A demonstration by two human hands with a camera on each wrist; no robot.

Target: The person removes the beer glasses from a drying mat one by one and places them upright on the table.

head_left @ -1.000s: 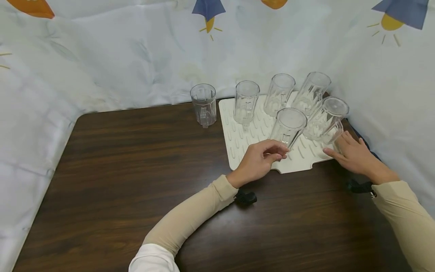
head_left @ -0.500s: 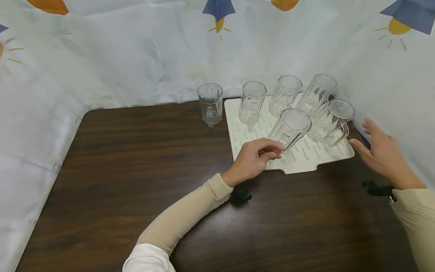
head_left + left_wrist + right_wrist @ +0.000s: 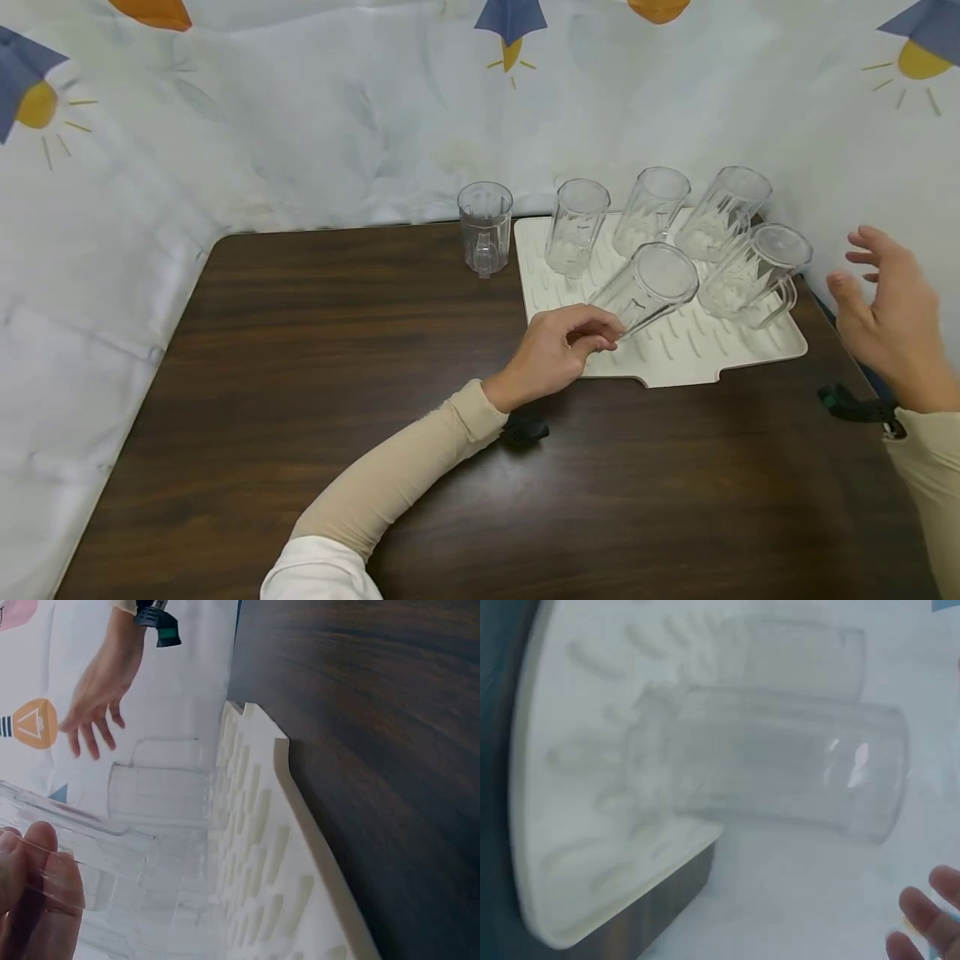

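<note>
My left hand [image 3: 558,346] reaches over the front of a white ribbed draining mat [image 3: 682,371] and pinches a clear mug [image 3: 663,271] by its near side. That mug leans in the head view, and its lower part is hidden behind the fingers. In the left wrist view, curled fingers [image 3: 56,885] and the thumb lie on clear plastic. To the right of the mat, my right hand [image 3: 892,317] is raised with fingers apart, holding nothing. Nearest to it stands another clear mug [image 3: 757,267], its handle towards the front right.
Along the back of the mat stand several more clear mugs [image 3: 576,225]. One clear mug [image 3: 484,229] stands on the dark wood table [image 3: 337,333], left of the mat. A white patterned curtain [image 3: 337,125] closes off the back and both sides.
My right hand has let go of the rightmost mug and moved away right and up. The left hand keeps its grip while its mug leans further right. The whole head view has shifted.
</note>
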